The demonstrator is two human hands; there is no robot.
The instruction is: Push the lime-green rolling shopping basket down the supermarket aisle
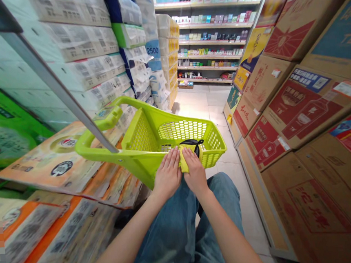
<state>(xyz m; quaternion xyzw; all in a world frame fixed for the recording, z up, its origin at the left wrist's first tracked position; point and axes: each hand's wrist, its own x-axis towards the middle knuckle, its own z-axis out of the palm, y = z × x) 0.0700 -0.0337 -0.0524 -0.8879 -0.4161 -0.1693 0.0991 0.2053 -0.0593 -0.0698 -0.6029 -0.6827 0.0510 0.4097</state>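
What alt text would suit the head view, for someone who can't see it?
A person's right hand rests on a yellow cloth at the near side of a green basket, left hand beside it. Wrapped packs are stacked on the left, cardboard boxes on the right.

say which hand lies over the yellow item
The right hand, its fingers lying over the yellow item; the left hand lies beside it, against the green basket.

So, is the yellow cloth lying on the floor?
No, the yellow cloth is at the near rim of the lime-green basket, with your right hand on it.
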